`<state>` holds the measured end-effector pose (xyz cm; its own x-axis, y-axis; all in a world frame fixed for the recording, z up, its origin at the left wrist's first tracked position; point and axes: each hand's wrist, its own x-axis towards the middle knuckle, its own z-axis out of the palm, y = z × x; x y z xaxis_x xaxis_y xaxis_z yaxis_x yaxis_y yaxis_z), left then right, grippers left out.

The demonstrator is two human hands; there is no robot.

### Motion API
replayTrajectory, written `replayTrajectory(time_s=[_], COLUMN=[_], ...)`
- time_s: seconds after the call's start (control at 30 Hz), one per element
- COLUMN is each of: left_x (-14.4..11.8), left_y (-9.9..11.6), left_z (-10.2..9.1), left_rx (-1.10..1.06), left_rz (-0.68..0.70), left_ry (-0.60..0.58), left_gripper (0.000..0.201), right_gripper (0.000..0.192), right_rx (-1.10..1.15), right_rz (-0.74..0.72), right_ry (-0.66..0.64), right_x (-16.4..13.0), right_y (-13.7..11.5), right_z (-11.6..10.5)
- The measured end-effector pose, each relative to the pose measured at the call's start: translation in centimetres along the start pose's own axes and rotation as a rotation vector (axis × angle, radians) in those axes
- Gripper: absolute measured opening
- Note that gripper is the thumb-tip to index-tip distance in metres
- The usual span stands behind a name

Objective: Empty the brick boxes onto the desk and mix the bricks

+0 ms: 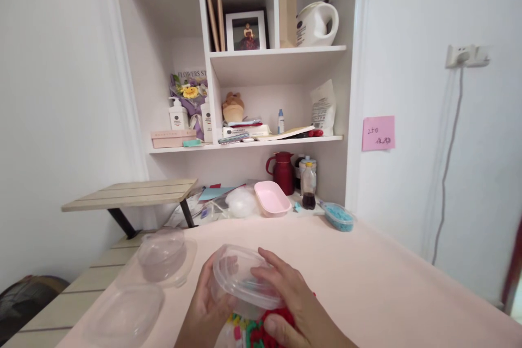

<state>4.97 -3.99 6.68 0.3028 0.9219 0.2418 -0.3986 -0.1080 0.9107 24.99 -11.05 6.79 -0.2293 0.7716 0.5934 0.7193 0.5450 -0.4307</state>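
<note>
Between my two hands is a clear plastic food container with its translucent lid on top, tilted toward me. My left hand grips its left side, thumb in front and fingers behind. My right hand holds the right side, with fingers across the lid and the thumb lower down. Below the container lies a pile of fuzzy red, green and yellow pieces, partly hidden by my hands; their kind is unclear.
Left on the pink tabletop are an open clear container and a clear lid-like piece. At the back stand a pink tray, a red jug, a dark-liquid bottle and a container of blue bits.
</note>
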Motion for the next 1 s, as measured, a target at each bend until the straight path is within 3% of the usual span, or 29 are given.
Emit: replayTrajectory(time_s=[0.27, 0.43, 0.63, 0.77, 1.0], left_x=[-0.1, -0.3, -0.6, -0.8, -0.1], left_y=[-0.4, -0.4, -0.5, -1.0, -2.1], left_z=[0.1, 0.2, 0.6, 0.6, 0.1], left_rx=[0.013, 0.015, -0.137, -0.140, -0.169], left_rz=[0.024, -0.007, -0.029, -0.041, -0.068], left_ry=[-0.083, -0.101, -0.112, -0.124, -0.172], left_gripper=[0.075, 0.079, 0.120, 0.117, 0.120], right_gripper=[0.057, 0.076, 0.056, 0.049, 0.057], right_rx=[-0.106, -0.065, 0.017, 0.055, -0.046], right_rz=[-0.091, -0.038, -0.032, -0.021, -0.063], right_ry=[0.028, -0.017, 0.010, 0.017, 0.012], right_x=[0.2, 0.0, -0.1, 0.0, 0.2], right_y=[0.2, 0.5, 0.5, 0.4, -0.2], right_z=[0.3, 0.6, 0.7, 0.6, -0.4])
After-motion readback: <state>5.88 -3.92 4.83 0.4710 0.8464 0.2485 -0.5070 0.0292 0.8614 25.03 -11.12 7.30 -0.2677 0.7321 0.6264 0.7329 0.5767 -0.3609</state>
